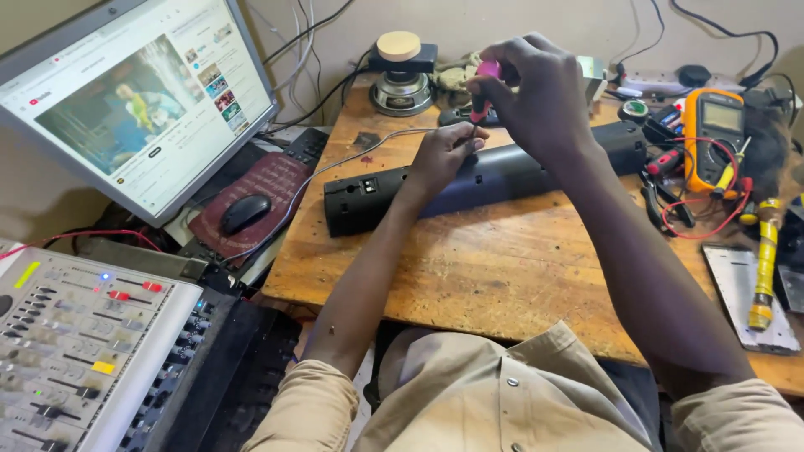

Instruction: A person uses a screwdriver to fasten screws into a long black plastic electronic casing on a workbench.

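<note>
A long black speaker bar (377,192) lies across the wooden worktable (502,276). My left hand (444,155) rests on top of the bar near its middle, pinching the tip of a screwdriver against it. My right hand (536,92) is above it, closed on the pink and black handle of the screwdriver (483,88), which stands almost upright over the bar. A thin grey cable (335,163) runs from the bar off to the left.
A monitor (134,92) showing a video page stands at the left, with a mouse (244,213) on a maroon pad. An audio mixer (75,351) sits at lower left. A small loose speaker (402,79), an orange multimeter (712,134), pliers and a yellow tool (764,276) crowd the back and right.
</note>
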